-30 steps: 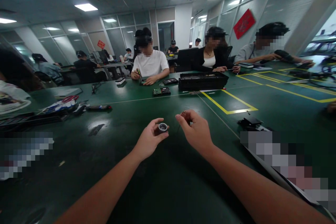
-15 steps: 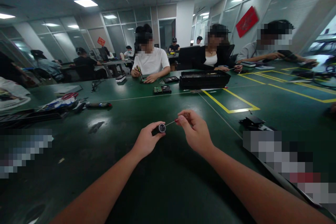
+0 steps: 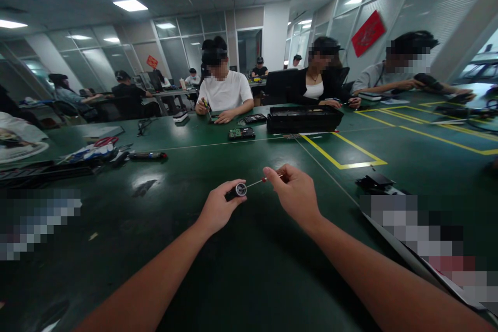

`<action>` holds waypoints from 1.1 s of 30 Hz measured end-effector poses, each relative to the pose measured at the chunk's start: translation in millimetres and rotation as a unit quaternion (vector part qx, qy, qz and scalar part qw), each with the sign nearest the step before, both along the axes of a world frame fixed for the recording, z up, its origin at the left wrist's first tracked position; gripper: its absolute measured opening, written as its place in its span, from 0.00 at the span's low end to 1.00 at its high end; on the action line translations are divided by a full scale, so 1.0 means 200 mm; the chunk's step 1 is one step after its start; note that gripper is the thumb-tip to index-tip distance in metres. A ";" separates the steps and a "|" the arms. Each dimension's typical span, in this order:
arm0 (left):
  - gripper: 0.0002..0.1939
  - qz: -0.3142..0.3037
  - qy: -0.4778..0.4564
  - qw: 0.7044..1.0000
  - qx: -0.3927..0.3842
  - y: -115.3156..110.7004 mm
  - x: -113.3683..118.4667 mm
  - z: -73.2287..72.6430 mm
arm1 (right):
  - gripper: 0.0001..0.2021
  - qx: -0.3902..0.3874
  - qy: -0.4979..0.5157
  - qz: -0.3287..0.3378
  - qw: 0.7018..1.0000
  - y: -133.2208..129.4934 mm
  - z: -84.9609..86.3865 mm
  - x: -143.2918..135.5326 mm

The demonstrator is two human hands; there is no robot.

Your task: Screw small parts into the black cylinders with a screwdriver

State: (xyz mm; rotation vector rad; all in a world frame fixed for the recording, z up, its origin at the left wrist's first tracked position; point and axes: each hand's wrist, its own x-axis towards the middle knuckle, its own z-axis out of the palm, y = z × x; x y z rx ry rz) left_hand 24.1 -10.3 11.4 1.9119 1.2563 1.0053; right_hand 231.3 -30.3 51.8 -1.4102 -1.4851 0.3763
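Note:
My left hand (image 3: 220,205) is closed around a small black cylinder (image 3: 240,190) with a pale ring at its end; the open end faces me and to the right. In my right hand (image 3: 293,192) is a screwdriver (image 3: 257,182) with a thin metal shaft and a reddish handle mostly hidden by my fingers. The shaft's tip reaches the cylinder's open end; how deep it sits I cannot tell. Both hands are above the dark green table (image 3: 218,290).
A long black housing (image 3: 303,118) and a green circuit board (image 3: 241,133) lie across the table. Scissors (image 3: 106,141) and tools sit at left, a black part (image 3: 375,181) at right. A person in white (image 3: 229,91) works opposite, others beside them.
My right fingers have shifted on the screwdriver handle, the thumb more extended. The left hand and the cylinder stay nearly in place.

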 end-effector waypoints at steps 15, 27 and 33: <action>0.21 -0.014 0.026 0.998 0.049 0.00 -0.01 0.00 | 0.22 0.008 -0.016 0.016 1.000 0.03 -0.04 0.02; 0.20 0.016 0.078 0.994 0.076 0.02 -0.03 -0.02 | 0.20 -0.028 -0.088 0.089 0.992 0.02 -0.03 0.00; 0.20 0.015 0.090 0.993 0.068 0.02 -0.03 -0.03 | 0.15 -0.028 -0.063 0.138 0.988 0.01 -0.04 0.00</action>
